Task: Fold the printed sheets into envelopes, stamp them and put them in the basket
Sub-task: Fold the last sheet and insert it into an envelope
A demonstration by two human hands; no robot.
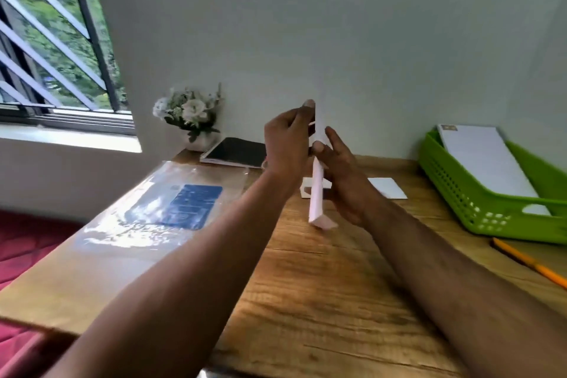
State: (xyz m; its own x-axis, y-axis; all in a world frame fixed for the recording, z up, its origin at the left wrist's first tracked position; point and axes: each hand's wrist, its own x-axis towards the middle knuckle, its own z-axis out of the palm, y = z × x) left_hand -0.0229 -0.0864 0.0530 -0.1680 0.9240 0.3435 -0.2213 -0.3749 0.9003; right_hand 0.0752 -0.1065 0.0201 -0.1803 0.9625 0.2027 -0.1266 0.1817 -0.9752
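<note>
Right now both hands are up above the wooden desk [306, 285], holding a folded white sheet [316, 190] edge-on and nearly upright. Left hand [287, 144] curls round its top part, thumb pressed at the top; right hand [343, 181] braces the other face, fingers fairly straight. Right of the sheet sits the green basket [478, 209], a white envelope [484, 163] inside it. A flat white paper [388, 187] lies on the desk behind the sheet.
</note>
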